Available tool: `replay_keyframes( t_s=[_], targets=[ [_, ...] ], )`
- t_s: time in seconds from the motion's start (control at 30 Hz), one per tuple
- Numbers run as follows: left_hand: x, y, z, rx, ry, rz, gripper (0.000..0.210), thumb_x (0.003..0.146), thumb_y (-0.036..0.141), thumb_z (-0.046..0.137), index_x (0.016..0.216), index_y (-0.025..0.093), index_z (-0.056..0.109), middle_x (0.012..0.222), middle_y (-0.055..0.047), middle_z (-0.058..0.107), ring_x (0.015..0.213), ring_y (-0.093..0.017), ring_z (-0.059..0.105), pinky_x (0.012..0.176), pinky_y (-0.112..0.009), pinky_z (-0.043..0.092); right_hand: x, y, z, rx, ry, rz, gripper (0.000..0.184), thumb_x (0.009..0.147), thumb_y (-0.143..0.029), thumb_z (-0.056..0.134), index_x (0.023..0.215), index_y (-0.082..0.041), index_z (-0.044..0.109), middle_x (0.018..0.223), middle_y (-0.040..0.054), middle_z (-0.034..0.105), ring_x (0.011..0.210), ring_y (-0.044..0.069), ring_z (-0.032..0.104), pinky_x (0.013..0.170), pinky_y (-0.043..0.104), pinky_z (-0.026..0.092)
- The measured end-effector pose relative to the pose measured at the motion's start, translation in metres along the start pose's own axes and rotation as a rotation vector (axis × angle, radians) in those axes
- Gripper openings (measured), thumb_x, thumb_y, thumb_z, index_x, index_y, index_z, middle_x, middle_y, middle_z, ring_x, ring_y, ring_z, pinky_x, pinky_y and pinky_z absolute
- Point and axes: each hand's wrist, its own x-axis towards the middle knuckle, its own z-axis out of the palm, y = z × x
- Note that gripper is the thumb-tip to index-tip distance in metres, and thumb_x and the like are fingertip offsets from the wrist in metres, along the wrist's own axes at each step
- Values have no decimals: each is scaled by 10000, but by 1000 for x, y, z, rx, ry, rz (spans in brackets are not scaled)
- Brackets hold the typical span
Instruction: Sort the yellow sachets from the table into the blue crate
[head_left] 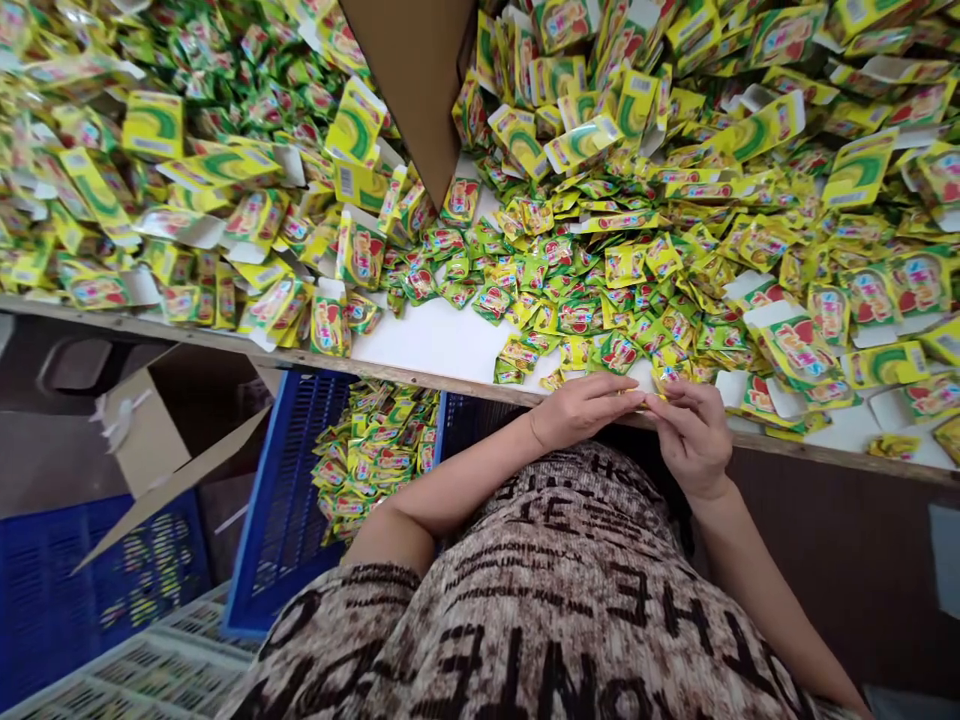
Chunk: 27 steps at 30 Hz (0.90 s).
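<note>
My left hand [589,408] and my right hand [694,435] meet at the front edge of the white table [420,340]. The left fingers lie pressed together, their tips touching those of the right hand. On the right, thumb and fingers are bent into a pinch. Whatever lies between the fingertips is hidden or too small to name. Just beyond them spreads a heap of small green and yellow sachets [577,315]. Near the right hand lie small printed cartons [795,345], some with white flaps standing open.
A brown cardboard panel [416,90] divides the heaps. More cartons [154,125] cover the table's left side. Below the edge, a blue crate [259,500] holds packets, beside an open cardboard box [150,440]. Another blue crate [45,590] stands at lower left.
</note>
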Motion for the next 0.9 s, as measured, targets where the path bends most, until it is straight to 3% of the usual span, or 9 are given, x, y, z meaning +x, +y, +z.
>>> replay_keyframes(
  t_s=[0.1,0.2,0.3,0.37,0.47,0.57,0.73,0.8,0.9],
  targets=[
    [2,0,3,5,-44,-38,359,943,183,553,1287,251,629,1163,-113,692,1058,-181,677,874,-297,578,0,-1,-4,28,26,41,374,810,-116,731,1109,-340,743,1137,72,633,943,205,631,745,374,573],
    [10,4,0,-31,1,-69,320,958,182,524,1238,255,662,1110,-90,706,1001,-158,687,834,-261,574,13,-4,-5,155,23,214,194,861,-181,689,998,-292,770,1027,61,679,932,208,653,773,383,566],
    [13,17,-26,-41,180,-164,274,951,175,541,1169,247,691,1110,-79,709,1024,-153,677,897,-283,556,40,-4,4,214,-19,368,124,896,-251,649,912,-248,772,847,43,687,787,189,648,650,329,538],
    [3,29,-58,-4,332,-299,227,947,185,551,1109,229,705,1064,-71,713,1004,-161,669,908,-304,541,64,0,20,196,-93,351,110,882,-263,665,896,-230,769,809,38,683,700,175,624,599,317,512],
    [-43,42,-114,186,510,-556,176,952,243,538,988,198,705,937,-48,699,900,-162,653,845,-296,526,99,11,55,124,-255,207,125,871,-202,646,927,-224,756,896,52,703,806,203,640,721,357,530],
    [-128,44,-162,529,592,-837,212,944,303,518,961,175,685,911,-49,684,869,-177,637,842,-309,507,123,18,91,-71,-377,108,177,863,-167,632,1006,-202,731,1050,98,697,1032,272,601,909,443,503],
    [-271,43,-196,834,455,-1454,153,775,303,617,841,170,654,813,-62,655,798,-241,624,818,-390,499,127,21,111,-294,-422,185,255,787,-208,719,1027,-140,664,1091,174,645,1095,360,536,872,498,495],
    [-288,44,-197,843,513,-1586,192,727,306,655,863,171,652,820,-64,656,782,-246,623,789,-391,502,125,23,105,-203,-391,212,237,786,-212,707,1006,-163,636,1022,132,651,1016,321,571,841,462,502],
    [-251,42,-189,888,681,-1375,221,819,361,611,892,162,672,866,-83,675,830,-238,630,799,-375,498,128,23,95,60,-398,255,190,801,-242,678,977,-200,619,914,50,658,861,235,614,782,389,512]
  ],
)
